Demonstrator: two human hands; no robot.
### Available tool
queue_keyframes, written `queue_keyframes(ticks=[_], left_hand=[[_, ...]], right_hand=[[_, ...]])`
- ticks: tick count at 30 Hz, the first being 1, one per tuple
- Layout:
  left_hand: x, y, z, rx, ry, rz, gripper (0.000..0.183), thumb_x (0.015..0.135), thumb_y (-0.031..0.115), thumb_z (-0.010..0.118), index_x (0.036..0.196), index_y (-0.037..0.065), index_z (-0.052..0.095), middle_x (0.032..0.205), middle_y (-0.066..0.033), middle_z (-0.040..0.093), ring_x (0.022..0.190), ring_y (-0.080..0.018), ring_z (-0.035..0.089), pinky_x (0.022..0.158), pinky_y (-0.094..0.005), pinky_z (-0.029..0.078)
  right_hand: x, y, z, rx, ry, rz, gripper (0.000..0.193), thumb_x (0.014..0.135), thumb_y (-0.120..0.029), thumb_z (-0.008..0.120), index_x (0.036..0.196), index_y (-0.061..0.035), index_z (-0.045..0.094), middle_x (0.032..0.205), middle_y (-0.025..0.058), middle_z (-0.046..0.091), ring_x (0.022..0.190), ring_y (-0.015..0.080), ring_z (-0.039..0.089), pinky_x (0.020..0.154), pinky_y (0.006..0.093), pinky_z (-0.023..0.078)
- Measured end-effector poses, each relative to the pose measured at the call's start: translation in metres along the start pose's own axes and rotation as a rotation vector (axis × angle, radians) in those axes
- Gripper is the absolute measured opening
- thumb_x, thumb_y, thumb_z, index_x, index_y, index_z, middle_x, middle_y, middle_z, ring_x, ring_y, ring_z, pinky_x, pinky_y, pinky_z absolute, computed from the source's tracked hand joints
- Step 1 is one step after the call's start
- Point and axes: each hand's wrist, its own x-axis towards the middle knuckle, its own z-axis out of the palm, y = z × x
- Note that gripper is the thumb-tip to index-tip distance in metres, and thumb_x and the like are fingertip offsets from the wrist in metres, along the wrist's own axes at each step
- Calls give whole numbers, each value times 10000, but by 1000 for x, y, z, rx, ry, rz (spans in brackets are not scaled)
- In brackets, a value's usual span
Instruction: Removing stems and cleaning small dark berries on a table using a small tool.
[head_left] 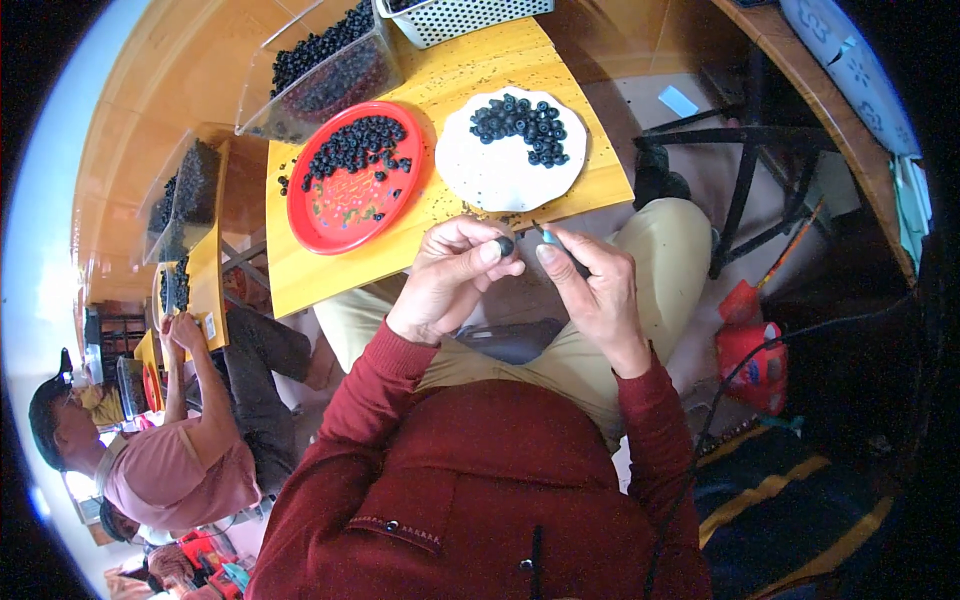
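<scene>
Between the thumb and fingers of my left hand (455,275) is a small black round piece (506,245), pinched at the fingertips. My right hand (597,285) is closed on a slim, pointed tool (548,237) with a blue part, its dark tip close to the piece; most of its handle is hidden. Both hands are just off the table's near edge, above my lap. Beyond them, a white scalloped plate (470,180) bears several black pieces (545,130) with ring-like tops. To its left a red plate (345,230) carries a heap of similar pieces (365,145).
Dark crumbs dot the yellow table (440,80). Behind the red plate stands a clear bin (385,75) of black pieces, beside a white perforated basket (475,25). At left a co-worker (180,460) sits at another table. A red dustpan (740,303) is on the right.
</scene>
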Motion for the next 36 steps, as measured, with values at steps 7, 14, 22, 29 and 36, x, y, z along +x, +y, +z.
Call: queue_keyframes(ticks=[7,14,22,29,36], left_hand=[[1,-4,4,-68,-6,-14,135,908,24,653,1042,26,666,1005,-98,696,910,-183,675,837,-357,576],[1,-8,7,-60,6,-30,138,909,14,648,1044,37,665,1018,-98,697,937,-181,675,841,-342,573],[-2,-12,8,-70,14,-32,131,909,12,648,1031,51,673,1048,-102,696,951,-187,671,848,-346,568],[-6,-10,15,-63,12,-31,104,898,19,662,998,43,680,1037,-115,693,908,-183,662,808,-342,555],[-4,-9,28,11,-191,38,94,893,50,675,987,49,684,913,-139,650,810,-207,628,743,-333,529]], right_hand=[[-2,-14,-4,-22,-58,-65,294,931,-219,653,1088,29,668,791,163,650,685,281,664,591,364,491],[-3,-16,-6,-56,-83,-96,288,936,-215,646,1130,-4,662,779,148,642,676,284,662,584,373,496],[-7,-14,-9,-35,-61,-102,284,931,-223,655,1119,-11,668,770,138,638,663,283,655,572,375,492],[-9,-19,-14,-25,-74,-72,247,913,-185,667,1062,12,683,776,148,649,670,278,659,579,372,490],[-14,5,-28,30,57,99,296,938,-217,654,1052,54,687,867,202,694,766,262,696,677,350,521]])
